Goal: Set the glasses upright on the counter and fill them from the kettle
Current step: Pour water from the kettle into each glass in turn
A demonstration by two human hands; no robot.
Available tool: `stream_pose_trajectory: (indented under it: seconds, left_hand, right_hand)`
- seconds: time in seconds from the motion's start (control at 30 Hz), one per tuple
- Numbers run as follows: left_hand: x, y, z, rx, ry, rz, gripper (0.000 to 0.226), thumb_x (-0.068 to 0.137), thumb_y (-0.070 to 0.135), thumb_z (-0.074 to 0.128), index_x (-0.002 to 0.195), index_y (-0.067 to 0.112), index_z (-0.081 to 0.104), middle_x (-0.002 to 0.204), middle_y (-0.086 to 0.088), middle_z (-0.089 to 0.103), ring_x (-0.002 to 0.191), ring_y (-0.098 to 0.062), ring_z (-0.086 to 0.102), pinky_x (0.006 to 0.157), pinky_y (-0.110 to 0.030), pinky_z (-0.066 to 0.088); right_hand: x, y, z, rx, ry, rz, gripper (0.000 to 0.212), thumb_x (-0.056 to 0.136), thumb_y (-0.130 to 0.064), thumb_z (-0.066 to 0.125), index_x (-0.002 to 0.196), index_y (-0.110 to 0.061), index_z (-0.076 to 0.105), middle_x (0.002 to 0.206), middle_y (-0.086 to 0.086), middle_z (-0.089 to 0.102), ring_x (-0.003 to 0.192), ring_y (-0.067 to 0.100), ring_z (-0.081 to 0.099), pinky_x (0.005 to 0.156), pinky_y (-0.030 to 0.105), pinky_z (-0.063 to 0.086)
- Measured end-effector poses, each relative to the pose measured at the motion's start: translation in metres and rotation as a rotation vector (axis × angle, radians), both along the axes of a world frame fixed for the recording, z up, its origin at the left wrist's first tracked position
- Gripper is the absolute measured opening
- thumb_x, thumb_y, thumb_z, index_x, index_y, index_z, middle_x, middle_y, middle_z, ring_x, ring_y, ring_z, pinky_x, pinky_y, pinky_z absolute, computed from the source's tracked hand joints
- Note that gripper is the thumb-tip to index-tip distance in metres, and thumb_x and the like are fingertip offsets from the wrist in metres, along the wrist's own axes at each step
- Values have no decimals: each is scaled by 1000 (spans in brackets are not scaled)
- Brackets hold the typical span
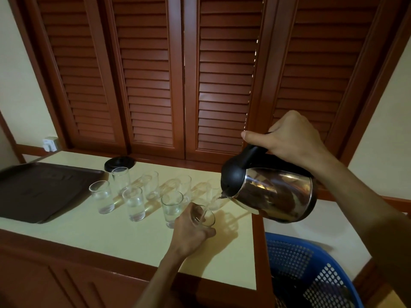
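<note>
Several clear glasses stand upright in two rows on the cream counter point(111, 236); the nearer ones, such as the glass point(133, 200), hold some water. My right hand point(291, 136) grips the black handle of a steel kettle point(278, 192), tilted with its spout down to the left. Water runs from the spout into the back-row glass point(214, 196) under it. My left hand point(189, 230) is wrapped around the front-right glass point(206, 217), which stands on the counter below the spout.
A dark brown tray point(40, 190) lies at the counter's left end. The black kettle base point(119, 163) sits behind the glasses. Louvred wooden doors point(200, 74) rise at the back. A blue plastic basket point(307, 270) stands beyond the counter's right edge.
</note>
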State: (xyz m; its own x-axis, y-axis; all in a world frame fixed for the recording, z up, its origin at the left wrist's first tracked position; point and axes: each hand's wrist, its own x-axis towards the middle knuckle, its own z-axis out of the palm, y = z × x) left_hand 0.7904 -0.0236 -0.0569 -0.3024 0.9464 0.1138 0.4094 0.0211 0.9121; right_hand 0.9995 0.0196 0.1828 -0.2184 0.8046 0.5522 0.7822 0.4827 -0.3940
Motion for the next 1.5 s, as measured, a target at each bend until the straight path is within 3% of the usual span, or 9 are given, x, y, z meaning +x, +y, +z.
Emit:
stream_pose_trajectory:
  seconds: [0.07, 0.23, 0.37, 0.53, 1.07, 1.2, 1.33, 1.5]
  left_hand:
    - [0, -1, -1, -13, 10, -12, 49, 53, 17, 87, 91, 18, 57, 90, -3, 69, 76, -17, 62, 66, -39, 54]
    - [-1, -1, 0, -30, 46, -25, 49, 54, 17, 88, 91, 22, 57, 89, 2, 70, 74, -12, 63, 59, -21, 49]
    - [-2, -1, 1, -31, 44, -16, 48, 54, 16, 88, 91, 19, 57, 90, -3, 70, 76, -16, 63, 64, -30, 51]
    - [-5, -2, 1, -35, 48, -17, 49, 55, 15, 89, 93, 16, 58, 91, -1, 70, 75, -12, 61, 60, -21, 48]
    - [-3, 6, 2, 24, 22, -53, 50, 52, 20, 87, 92, 22, 57, 86, 4, 67, 76, -17, 64, 63, -26, 51]
    - [-1, 12, 5, 48, 1, -60, 48, 55, 13, 89, 94, 19, 60, 86, 3, 69, 72, -13, 64, 56, -13, 47]
    - [2, 21, 5, 62, -45, -52, 49, 51, 17, 87, 93, 15, 62, 84, 3, 70, 75, -16, 66, 63, -21, 51]
    - [5, 33, 3, 78, -165, -42, 48, 50, 11, 81, 94, 6, 62, 82, 2, 68, 74, -12, 64, 62, -14, 50]
  right_hand:
    - [0, -1, 3, -2, 1, -7, 70, 74, -69, 72, 53, -3, 66, 36, -5, 42, 39, 15, 45, 52, 30, 36]
    - [-3, -1, 7, -8, -6, -12, 65, 73, -69, 73, 55, -7, 68, 38, -6, 44, 41, 15, 48, 53, 30, 35]
    - [-5, 1, 10, -10, -23, -35, 67, 69, -73, 72, 53, -9, 62, 40, -5, 45, 43, 17, 50, 54, 32, 38]
    - [-9, -1, 12, -3, -25, -42, 66, 70, -73, 72, 51, -12, 56, 40, -6, 43, 43, 17, 49, 56, 31, 37]
    - [-12, 2, -8, 0, 0, -37, 66, 71, -72, 72, 49, -11, 60, 37, -7, 44, 40, 15, 49, 53, 29, 36]
    - [-8, 6, -20, -12, 39, -32, 67, 70, -73, 70, 47, -11, 61, 35, -7, 44, 38, 14, 49, 51, 30, 39]
    - [-1, 11, -35, -24, 130, 25, 68, 77, -65, 74, 40, -14, 49, 35, -5, 38, 34, 14, 37, 47, 29, 34]
    - [10, 18, -62, -100, 313, -2, 67, 74, -66, 74, 44, -10, 53, 40, 2, 45, 37, 17, 42, 51, 34, 41]
